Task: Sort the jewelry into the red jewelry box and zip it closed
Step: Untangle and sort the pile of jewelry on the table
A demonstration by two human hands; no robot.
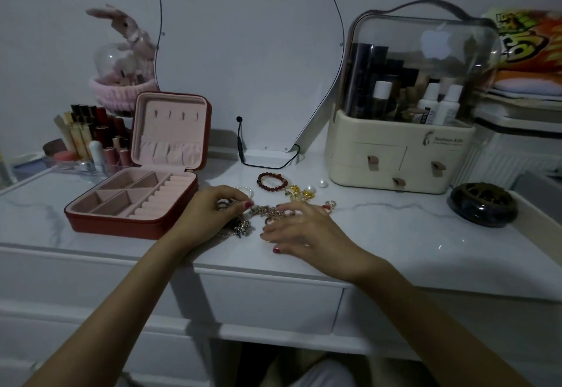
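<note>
The red jewelry box (121, 223) lies open at the left of the marble tabletop, its pink lid upright and its pink compartments bare. Right of it lies a pile of jewelry: a gold chain with charms (267, 211), a dark red bead bracelet (272, 181), gold earrings (299, 193), two loose pearls (323, 184) and a ring (330, 205). My left hand (213, 213) pinches a small dark piece at the pile's left edge. My right hand (304, 231) hovers over the chain with fingers spread, slightly blurred.
A cream cosmetic organiser (398, 149) with a clear dome stands at the back right. A dark round dish (483, 208) sits at the far right. Lipsticks (88, 140) crowd the back left behind the box. A mirror (243, 51) and its black cable (261, 160) stand at the back.
</note>
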